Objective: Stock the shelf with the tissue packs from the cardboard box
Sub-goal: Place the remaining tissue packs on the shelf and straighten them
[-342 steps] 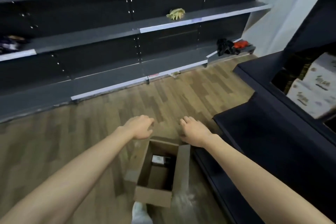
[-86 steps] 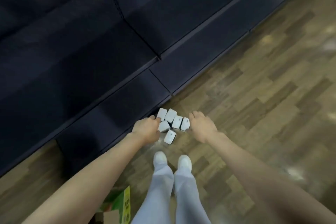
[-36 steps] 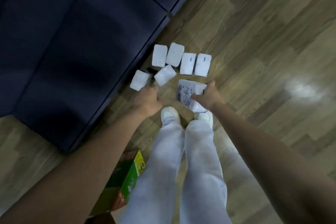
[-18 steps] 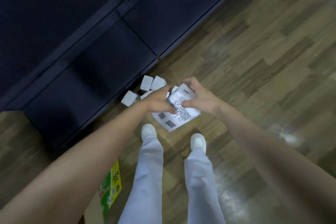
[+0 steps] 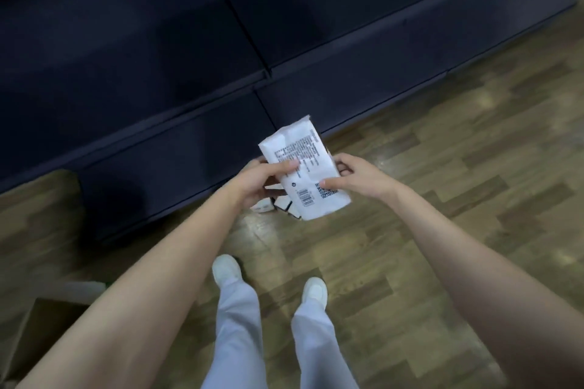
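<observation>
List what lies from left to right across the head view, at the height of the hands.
Dark shelf base → left hand → tissue pack, held up by both hands → right hand → bare wooden floor.

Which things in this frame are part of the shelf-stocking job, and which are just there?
Part of the job:
- tissue pack, held up by left hand and right hand
- more packs on the floor beneath it, mostly hidden
- dark shelf, bare where visible
- cardboard box, lower left corner

Just there:
- wood floor
- the person's white shoes and trousers
</observation>
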`<state>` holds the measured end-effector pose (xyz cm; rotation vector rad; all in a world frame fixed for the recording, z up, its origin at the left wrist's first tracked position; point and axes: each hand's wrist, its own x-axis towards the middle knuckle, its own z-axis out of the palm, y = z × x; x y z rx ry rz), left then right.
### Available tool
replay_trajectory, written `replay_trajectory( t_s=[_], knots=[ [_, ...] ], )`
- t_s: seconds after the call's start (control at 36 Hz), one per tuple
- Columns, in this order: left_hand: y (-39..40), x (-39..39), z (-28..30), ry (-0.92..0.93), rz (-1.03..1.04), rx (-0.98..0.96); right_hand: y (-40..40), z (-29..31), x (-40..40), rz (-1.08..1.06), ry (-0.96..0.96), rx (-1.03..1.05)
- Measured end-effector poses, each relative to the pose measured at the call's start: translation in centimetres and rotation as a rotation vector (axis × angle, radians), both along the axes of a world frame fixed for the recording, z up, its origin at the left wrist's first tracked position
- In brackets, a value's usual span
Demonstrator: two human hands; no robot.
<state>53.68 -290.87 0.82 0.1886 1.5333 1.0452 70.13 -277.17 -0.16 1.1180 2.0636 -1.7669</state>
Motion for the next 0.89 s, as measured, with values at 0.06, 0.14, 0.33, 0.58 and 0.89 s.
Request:
replay_trajectory(
  t_s=[0.06, 0.14, 0.33, 0.58, 0.89],
  knots=[
    [-0.9, -1.0, 2.5, 0.015, 0.009, 0.005, -0.4, 2.4, -1.5, 0.03, 0.033, 0.056],
    [-2.6, -2.4, 6.2, 0.061, 0.008, -0.001, -1.1, 6.1, -3.6, 0.097, 0.074, 0.219],
    [-6.1, -5.3, 13.5, -0.083, 0.475, 0.052, -3.9, 14.3, -6.9, 0.36, 0.182, 1.02],
    [-9.4, -6.0, 20.8, 0.146, 0.449, 0.247, -6.7, 20.9, -7.7, 0.57, 0.503, 1.517],
    [-15.3, -7.3, 28.4, 0.407, 0.58, 0.617, -6.4, 29.4, -11.7, 0.162, 0.484, 0.081]
  ],
)
